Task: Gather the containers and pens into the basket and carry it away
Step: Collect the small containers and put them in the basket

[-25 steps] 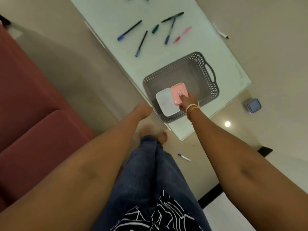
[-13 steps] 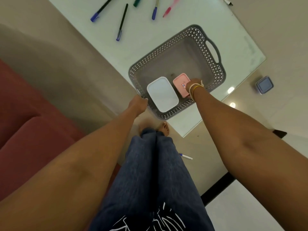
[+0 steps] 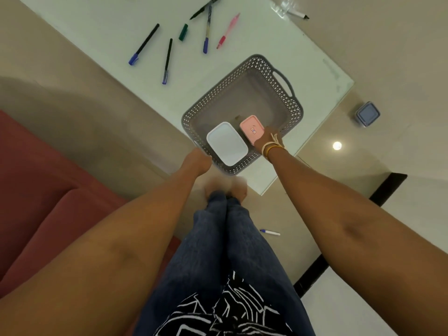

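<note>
Six pens point(image 3: 167, 61) beyond the basket point(image 3: 286, 106); right grip point(image 3: 266, 137) on pink container point(image 3: 251, 128), left grip point(image 3: 197, 161) unclear.

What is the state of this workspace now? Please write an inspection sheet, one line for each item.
Surface: pale glass table, basket near its corner.
Job's things: grey perforated plastic basket holds a white rectangular container and a pink rectangular container; six pens lie loose on the table.
Clutter: blue lidded container, white pen and a marker on the floor.
Hands: left hand at the basket's near rim, grip unclear; right hand on the pink container, fingers hidden.
Cables: nothing seen.
Surroundings: red sofa, beige floor.
</note>
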